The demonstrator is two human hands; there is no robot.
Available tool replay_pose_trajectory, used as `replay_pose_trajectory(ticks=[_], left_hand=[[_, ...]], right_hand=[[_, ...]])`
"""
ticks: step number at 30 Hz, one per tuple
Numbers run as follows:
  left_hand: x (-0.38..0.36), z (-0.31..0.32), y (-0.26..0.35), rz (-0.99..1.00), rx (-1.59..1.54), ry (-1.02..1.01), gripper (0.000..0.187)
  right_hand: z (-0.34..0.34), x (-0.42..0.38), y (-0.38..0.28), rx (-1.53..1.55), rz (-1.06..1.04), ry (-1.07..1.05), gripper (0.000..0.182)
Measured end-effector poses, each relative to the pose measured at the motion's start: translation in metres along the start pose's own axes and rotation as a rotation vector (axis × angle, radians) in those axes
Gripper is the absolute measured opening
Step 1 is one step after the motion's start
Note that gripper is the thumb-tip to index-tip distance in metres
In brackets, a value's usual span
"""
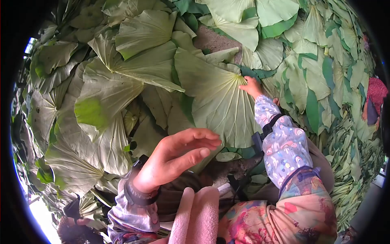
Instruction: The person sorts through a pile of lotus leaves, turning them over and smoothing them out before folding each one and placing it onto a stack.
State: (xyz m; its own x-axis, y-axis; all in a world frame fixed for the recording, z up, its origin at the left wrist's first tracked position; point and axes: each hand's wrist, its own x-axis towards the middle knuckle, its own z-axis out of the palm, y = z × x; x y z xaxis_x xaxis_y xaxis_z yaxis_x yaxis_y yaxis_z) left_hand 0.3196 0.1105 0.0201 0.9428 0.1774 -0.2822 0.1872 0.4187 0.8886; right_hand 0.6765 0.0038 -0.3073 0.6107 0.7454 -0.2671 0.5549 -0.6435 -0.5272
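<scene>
Your right hand [250, 86] reaches far out and rests its fingers on the hub of a large pale lotus leaf [219, 103], touching the point where the ribs meet; whether the fingers pinch the leaf or only press on it, you cannot tell from here. That leaf lies flat, underside up, near the middle of the view. Its ribs fan out from under your fingers toward you and to the left, and its long axis runs from the hub at upper right down to its rounded edge at lower left.

Your left hand [174, 160] hangs open in the air close to you, fingers loosely extended and pointing right, holding nothing.

Around the leaf, the ground [215, 40] is covered with overlapping spread leaves [134, 61], with a bare patch of earth showing just beyond the one you touch. At the far right edge another person in red [375, 95] is among the leaves. No writing can be read.
</scene>
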Motion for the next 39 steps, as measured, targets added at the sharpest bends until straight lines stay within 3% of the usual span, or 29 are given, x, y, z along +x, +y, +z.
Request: replay_pose_trajectory(ticks=[2, 3, 4, 10, 14, 18, 20, 22, 24, 25, 29, 30, 31, 32, 34, 36, 39], left_hand=[[0.0, 0.002, 0.001, 0.003, 0.004, -0.01, 0.031], [-0.001, 0.004, 0.002, 0.01, 0.006, -0.016, 0.031], [-0.003, 0.005, 0.002, 0.019, 0.008, -0.021, 0.031], [-0.017, 0.006, 0.0, 0.053, 0.11, -0.095, 0.029], [-0.024, 0.008, -0.001, 0.107, 0.105, -0.075, 0.035], [-0.026, 0.012, -0.006, 0.106, -0.199, 0.166, 0.051], [-0.022, 0.011, -0.013, 0.163, -0.439, 0.263, 0.053], [-0.015, 0.005, -0.018, 0.272, -0.567, 0.32, 0.046], [-0.006, -0.008, -0.029, 0.408, -0.621, 0.358, 0.044], [-0.003, -0.028, -0.043, 0.378, -0.737, 0.467, 0.034], [-0.017, -0.044, -0.025, 0.451, -0.704, 0.725, 0.024], [-0.026, -0.04, -0.01, 0.462, -0.623, 0.893, 0.024], [-0.035, -0.048, -0.008, 0.522, -0.352, 0.948, 0.023], [-0.036, -0.056, 0.0, 0.615, -0.566, 0.95, 0.027], [-0.043, -0.069, 0.007, 0.785, -0.502, 0.976, 0.031], [-0.047, -0.077, 0.013, 0.767, -0.48, 0.978, 0.031], [-0.047, -0.092, 0.01, 0.718, -0.471, 0.966, 0.033]], right_hand=[[-0.019, 0.019, 0.009, 0.343, 0.003, -0.179, 0.043], [-0.038, 0.012, -0.006, 0.712, 0.03, -0.266, 0.026], [-0.06, 0.006, -0.022, 0.795, 0.101, -0.339, 0.025], [-0.149, -0.018, -0.083, 1.044, -0.142, -0.295, 0.034], [-0.177, -0.039, -0.129, 1.022, -0.307, -0.088, 0.032], [-0.175, -0.095, -0.214, 0.584, -0.619, 0.353, 0.027], [-0.156, -0.135, -0.257, 0.4, -0.827, 0.404, 0.029], [-0.137, -0.173, -0.293, 0.011, -1.082, 0.498, 0.033], [-0.107, -0.195, -0.307, -0.019, -1.222, 0.379, 0.037], [-0.097, -0.199, -0.307, 0.003, -1.209, 0.359, 0.038], [-0.071, -0.185, -0.279, 0.074, -1.035, 0.275, 0.042], [-0.068, -0.175, -0.258, 0.085, -0.951, 0.257, 0.043], [-0.058, -0.156, -0.226, 0.113, -0.852, 0.236, 0.042], [-0.046, -0.134, -0.187, 0.141, -0.757, 0.217, 0.042], [-0.032, -0.1, -0.104, 0.135, -0.526, 0.26, 0.042], [-0.022, -0.074, -0.038, 0.079, -0.261, 0.237, 0.044], [-0.009, -0.046, 0.017, -0.019, -0.047, 0.168, 0.049]])
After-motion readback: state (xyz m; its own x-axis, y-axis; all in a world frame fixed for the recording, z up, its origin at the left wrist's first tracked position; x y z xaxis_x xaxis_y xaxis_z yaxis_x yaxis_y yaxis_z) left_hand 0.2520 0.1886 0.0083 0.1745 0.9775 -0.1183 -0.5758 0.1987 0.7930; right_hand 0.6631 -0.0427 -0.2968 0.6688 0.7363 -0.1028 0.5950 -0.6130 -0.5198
